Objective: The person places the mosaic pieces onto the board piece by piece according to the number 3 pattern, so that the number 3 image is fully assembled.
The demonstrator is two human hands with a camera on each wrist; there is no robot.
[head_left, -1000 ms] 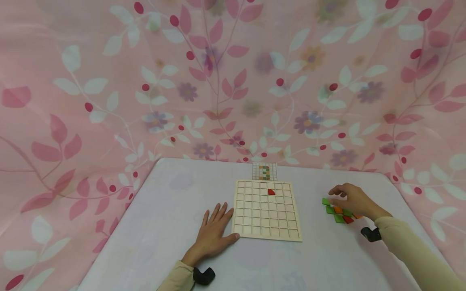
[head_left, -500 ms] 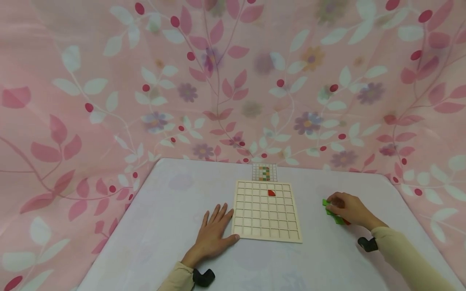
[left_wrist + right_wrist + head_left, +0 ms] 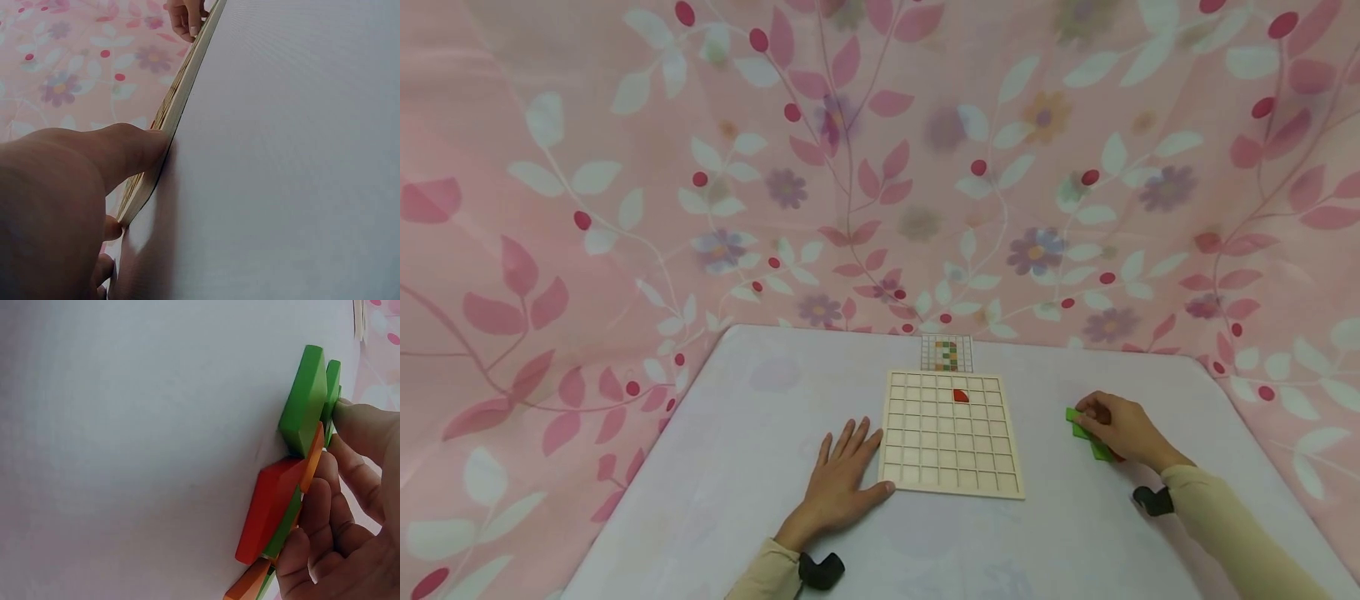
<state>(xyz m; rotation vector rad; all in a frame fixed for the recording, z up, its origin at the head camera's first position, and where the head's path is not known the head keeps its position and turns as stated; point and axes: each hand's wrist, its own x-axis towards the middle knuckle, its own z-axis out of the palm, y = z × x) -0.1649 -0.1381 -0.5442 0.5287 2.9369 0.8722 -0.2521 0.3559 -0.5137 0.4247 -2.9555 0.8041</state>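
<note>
My left hand [image 3: 837,487] lies spread on the table at the left edge of a pale wooden grid board [image 3: 917,433]. Its thumb [image 3: 140,150] rests against the board's near edge in the left wrist view. One red tile [image 3: 961,396] with a rounded corner sits in a cell towards the back of the board. To the board's right, my right hand [image 3: 1122,427] pinches a green tile [image 3: 332,384] between thumb and index finger. Beside it are a nearer green tile [image 3: 306,403], a red tile [image 3: 269,509] and an orange tile [image 3: 250,581]. My hand partly hides the group.
Behind the board lies a pattern card [image 3: 947,353] with a coloured design on a grid. A white cloth covers the table [image 3: 760,442]. Pink floral fabric [image 3: 850,208] hangs at its back and sides.
My right hand has come down over the tiles and closed its thumb and index finger on a green one. The left hand and the board have stayed put.
</note>
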